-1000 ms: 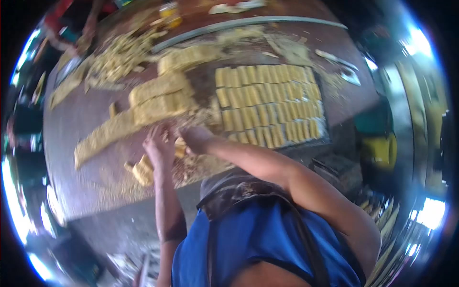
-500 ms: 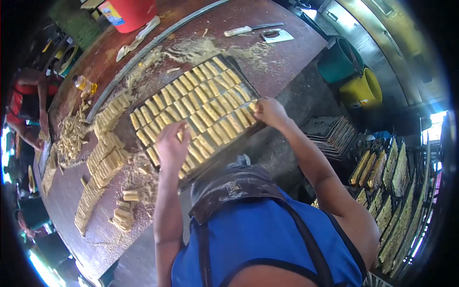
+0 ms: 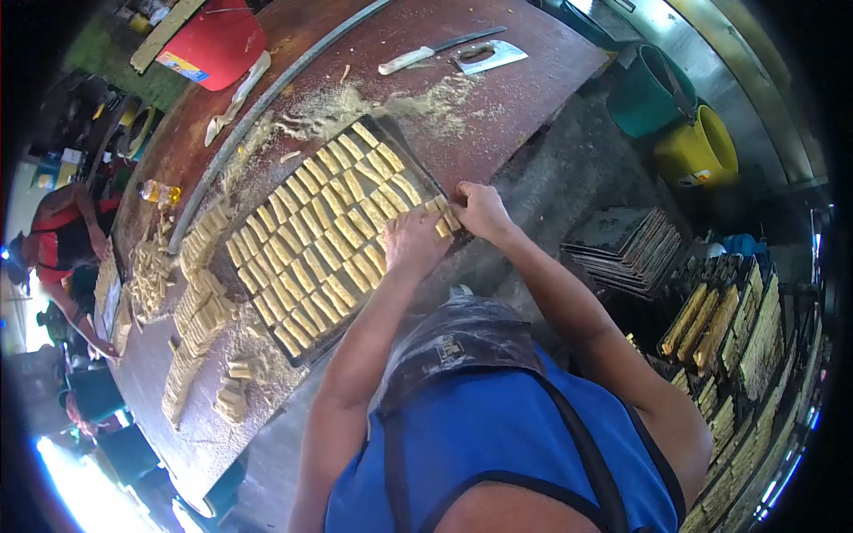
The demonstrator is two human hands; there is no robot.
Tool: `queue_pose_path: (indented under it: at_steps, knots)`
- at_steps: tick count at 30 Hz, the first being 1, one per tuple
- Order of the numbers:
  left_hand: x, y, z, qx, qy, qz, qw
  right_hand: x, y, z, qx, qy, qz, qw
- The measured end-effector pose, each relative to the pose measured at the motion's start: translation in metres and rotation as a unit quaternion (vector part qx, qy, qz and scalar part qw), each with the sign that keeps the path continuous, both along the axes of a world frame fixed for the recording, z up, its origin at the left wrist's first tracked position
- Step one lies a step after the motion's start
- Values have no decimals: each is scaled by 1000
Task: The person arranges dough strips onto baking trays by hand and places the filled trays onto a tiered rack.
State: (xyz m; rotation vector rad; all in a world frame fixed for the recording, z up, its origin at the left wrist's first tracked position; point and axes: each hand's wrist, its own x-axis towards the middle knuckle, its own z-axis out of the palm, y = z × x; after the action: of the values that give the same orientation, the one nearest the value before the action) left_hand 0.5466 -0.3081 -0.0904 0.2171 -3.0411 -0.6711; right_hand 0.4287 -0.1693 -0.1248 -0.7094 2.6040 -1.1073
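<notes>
A dark baking tray [image 3: 300,359] lies on the table, bearing rows of pale dough sticks [image 3: 338,242]. My left hand [image 3: 416,240] is over the tray's near right part, its fingers bent down at the sticks there. At the tray's right corner is my right hand [image 3: 480,211], its fingers closed beside the last sticks; whether it holds one is hidden. Left of the tray stand stacked rows of cut dough [image 3: 200,311], a heap of loose dough strips [image 3: 149,277] and a small pile of dough pieces [image 3: 231,401].
Beyond the tray lie a knife [image 3: 409,60] and a scraper [image 3: 490,57]. A long bar [image 3: 267,99] crosses the table near a red bucket [image 3: 213,43]. Green [image 3: 644,93] and yellow [image 3: 702,151] buckets stand right, above stacked trays [image 3: 622,249]. A co-worker [image 3: 67,231] works far left.
My left hand has moved right across the tray, towards my right hand, which stays at the tray's right corner. Earlier, both hands were at the dough pieces on the left. The view has shifted.
</notes>
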Motion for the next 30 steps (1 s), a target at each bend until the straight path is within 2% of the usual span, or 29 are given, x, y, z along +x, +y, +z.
queue_pose_path:
  at_steps: [1,3,5,7,10,12,14,16,17,19,20,21,22,23,24,25,27,29,30]
  knots:
    - [-4,-3,1,-15,-22,-15,1000,-1,-2,5,-3,3,3,1000]
    - [-5,-10,-5,-42,0,-24,999,9,-3,22,63,36,29,997]
    - [-1,-11,-4,-65,19,-32,997,17,-7,37,99,17,35,994]
    - [1,-12,-2,-85,-12,-19,996,15,-15,40,133,1,41,990]
    - [2,-11,0,-25,-11,3,1000,22,-21,33,142,38,40,988]
    - [4,-10,5,-20,7,8,1000,22,-26,31,193,81,73,975]
    - [11,-18,9,-16,19,16,1000,19,-30,29,192,65,85,976]
    - [28,-48,15,36,92,78,992,19,-30,27,191,46,93,976]
    - [41,-69,7,-14,174,120,977,20,-27,28,155,73,77,982]
    - [80,-113,26,-18,133,265,955,21,-23,29,117,99,63,986]
    - [101,-135,31,-2,107,347,932,24,-22,28,120,83,78,986]
    - [117,-148,50,27,28,456,889,25,-22,28,122,67,93,986]
    - [145,-179,34,41,23,488,872,23,-21,24,119,68,95,986]
    - [169,-203,23,-29,-27,510,859,19,-20,18,81,64,90,991]
    - [209,-244,-38,51,103,502,857,15,-17,14,43,61,86,994]
    - [213,-241,-22,51,106,504,856,14,-13,18,41,63,87,993]
    - [209,-223,34,173,-120,578,788,16,-7,31,117,84,1,990]
    - [225,-231,16,145,-117,542,820,17,-4,23,150,65,16,986]
    - [237,-245,-10,182,-82,525,828,21,-5,22,140,62,-1,988]
